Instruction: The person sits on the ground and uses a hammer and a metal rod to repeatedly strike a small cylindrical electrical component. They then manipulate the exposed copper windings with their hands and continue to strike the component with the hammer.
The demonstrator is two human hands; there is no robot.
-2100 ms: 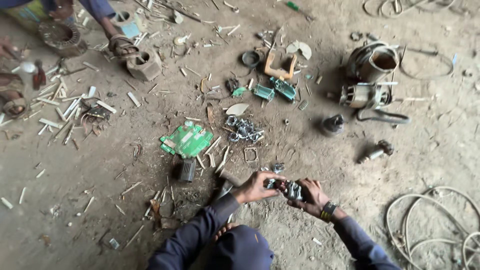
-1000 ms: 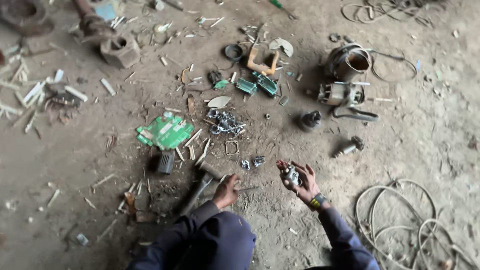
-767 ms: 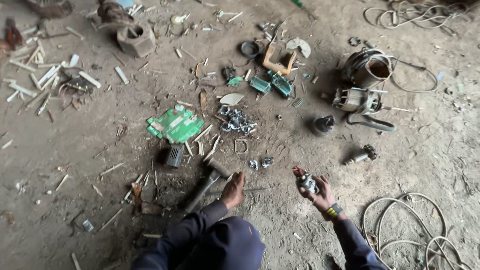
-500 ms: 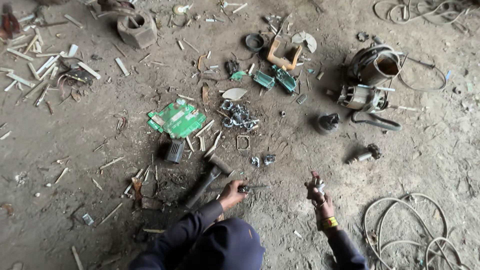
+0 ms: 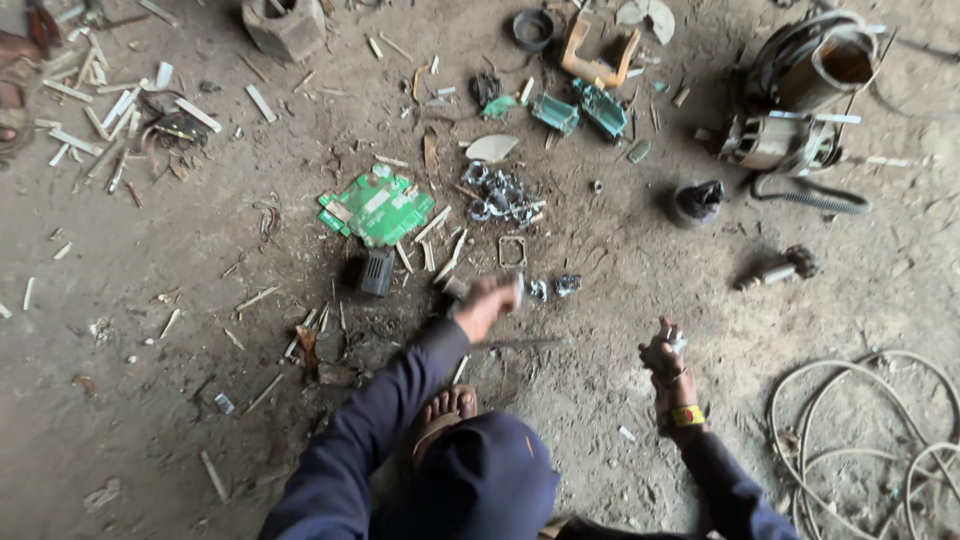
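- Near the bottom edge of the dirt floor (image 5: 150,400), right of centre: small grey metal part (image 5: 676,340), pinched in the right hand (image 5: 664,356), raised just off the ground.
- Right hand closed around that part; only its tip shows above the fingers, so exact shape is unclear.
- Handling, my read: stiff, dense for its size, dusty rather than slick. Not fragile. Edges may be sharp, so take it by the body, not the end sticking out.
- Left hand (image 5: 486,305) is well apart from the right, reaching forward to the floor. Motion-blurred; looks curled on something pale, but I cannot tell if it is clamped or just touching.
- Just beside the left hand: a few small silver metal bits (image 5: 552,288), and a thin dark metal rod (image 5: 520,343) lying flat on the floor between the two hands.
- Slightly further out: a small black ribbed plastic block (image 5: 377,271), a broken green circuit board (image 5: 377,208), a tangle of shiny metal rings and clips (image 5: 497,194).
- Toward the far edge: teal plastic housing pieces (image 5: 580,108), an orange plastic bracket (image 5: 598,50).
- Far right corner: a stripped electric motor with rusty round casing (image 5: 800,95); nearer, a small shaft piece (image 5: 775,269).
- Near right corner: loops of pale coiled cable (image 5: 870,420).
- Left side: scattered pale sticks and scraps (image 5: 110,110).
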